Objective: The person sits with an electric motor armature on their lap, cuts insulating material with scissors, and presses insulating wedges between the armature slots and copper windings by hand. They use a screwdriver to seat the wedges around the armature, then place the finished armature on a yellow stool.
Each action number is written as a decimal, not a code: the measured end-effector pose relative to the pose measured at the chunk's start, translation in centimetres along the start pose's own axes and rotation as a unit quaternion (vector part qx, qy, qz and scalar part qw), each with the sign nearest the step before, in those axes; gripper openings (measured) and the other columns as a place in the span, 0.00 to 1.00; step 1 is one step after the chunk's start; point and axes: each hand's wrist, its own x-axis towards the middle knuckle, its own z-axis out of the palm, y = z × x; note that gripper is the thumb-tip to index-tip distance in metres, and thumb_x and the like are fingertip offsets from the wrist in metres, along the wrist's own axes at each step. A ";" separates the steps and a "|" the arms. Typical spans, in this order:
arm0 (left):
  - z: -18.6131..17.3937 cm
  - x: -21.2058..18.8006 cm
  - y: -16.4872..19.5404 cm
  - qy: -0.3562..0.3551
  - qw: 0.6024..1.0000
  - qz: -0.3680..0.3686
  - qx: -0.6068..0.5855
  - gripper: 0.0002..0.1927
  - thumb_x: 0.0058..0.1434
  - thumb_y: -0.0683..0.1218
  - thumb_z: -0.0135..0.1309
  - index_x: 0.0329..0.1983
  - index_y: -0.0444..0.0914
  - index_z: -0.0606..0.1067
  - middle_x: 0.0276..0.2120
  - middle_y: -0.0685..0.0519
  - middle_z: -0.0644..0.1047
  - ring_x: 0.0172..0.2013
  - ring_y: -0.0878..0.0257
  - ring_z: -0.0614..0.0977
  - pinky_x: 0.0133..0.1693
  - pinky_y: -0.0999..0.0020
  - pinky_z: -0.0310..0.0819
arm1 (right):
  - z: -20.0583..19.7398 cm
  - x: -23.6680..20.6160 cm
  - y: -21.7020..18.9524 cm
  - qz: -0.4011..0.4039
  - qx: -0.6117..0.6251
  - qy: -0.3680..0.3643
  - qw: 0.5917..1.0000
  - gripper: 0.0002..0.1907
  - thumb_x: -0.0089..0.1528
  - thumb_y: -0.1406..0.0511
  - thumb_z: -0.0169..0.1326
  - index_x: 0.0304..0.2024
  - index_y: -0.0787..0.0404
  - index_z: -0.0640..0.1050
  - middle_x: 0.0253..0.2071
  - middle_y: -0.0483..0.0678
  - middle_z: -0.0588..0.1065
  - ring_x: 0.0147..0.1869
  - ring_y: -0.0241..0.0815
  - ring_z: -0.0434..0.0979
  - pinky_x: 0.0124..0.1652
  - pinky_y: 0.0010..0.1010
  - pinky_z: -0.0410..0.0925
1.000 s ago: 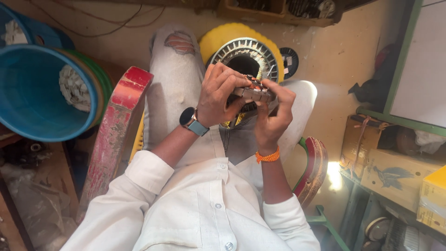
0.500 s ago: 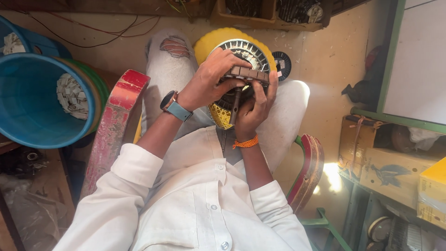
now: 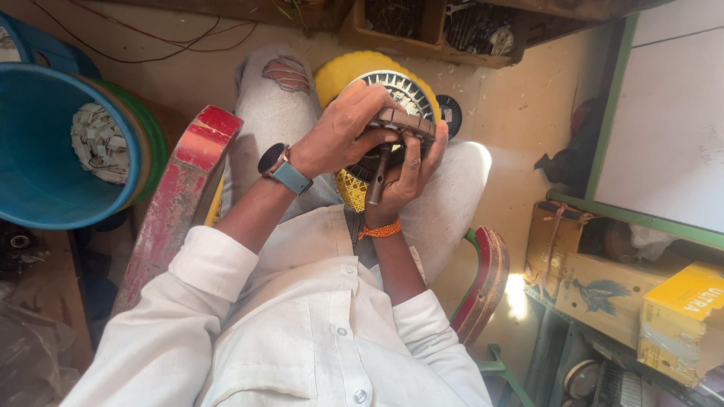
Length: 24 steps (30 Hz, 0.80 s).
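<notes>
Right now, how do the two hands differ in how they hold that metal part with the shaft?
The left hand lies over the top of the metal part, fingers curled onto it; the right hand cups it from below, fingers wrapping its far edge. The left wrist carries a watch with a blue strap; the right wrist wears an orange band. The part's shaft runs down across the right palm, clear of the left hand. Both hands grip the same part over the lap.
</notes>
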 end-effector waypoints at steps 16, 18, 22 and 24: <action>0.8 -4.9 1.6 0.059 0.991 0.102 0.056 0.26 0.55 0.42 0.69 0.56 0.43 0.75 0.53 0.55 0.75 0.54 0.52 0.73 0.58 0.57 0.67 | -7.1 -0.4 0.6 0.058 0.133 -0.142 0.979 0.20 0.65 0.68 0.66 0.58 0.63 0.75 0.60 0.50 0.74 0.68 0.48 0.71 0.66 0.37 0.65; 1.4 -4.7 1.8 0.088 0.989 0.096 0.069 0.24 0.59 0.42 0.70 0.57 0.44 0.74 0.55 0.56 0.76 0.56 0.54 0.74 0.60 0.58 0.68 | -7.0 0.2 0.5 0.072 0.107 -0.149 0.980 0.18 0.66 0.67 0.66 0.56 0.61 0.77 0.55 0.49 0.77 0.64 0.48 0.72 0.62 0.36 0.68; 2.1 -4.7 1.6 0.108 0.987 0.098 0.071 0.24 0.61 0.43 0.70 0.59 0.42 0.74 0.55 0.55 0.75 0.57 0.55 0.74 0.60 0.59 0.69 | -6.7 0.2 0.3 0.013 0.067 -0.131 0.989 0.18 0.65 0.66 0.66 0.55 0.61 0.76 0.54 0.48 0.76 0.63 0.49 0.73 0.61 0.37 0.68; 2.1 -4.8 1.4 0.103 0.989 0.096 0.054 0.24 0.60 0.42 0.70 0.57 0.42 0.74 0.54 0.56 0.75 0.57 0.55 0.74 0.60 0.58 0.70 | -6.3 -0.1 0.3 -0.005 0.060 -0.110 0.992 0.17 0.66 0.66 0.66 0.54 0.61 0.76 0.53 0.47 0.77 0.63 0.49 0.74 0.61 0.39 0.69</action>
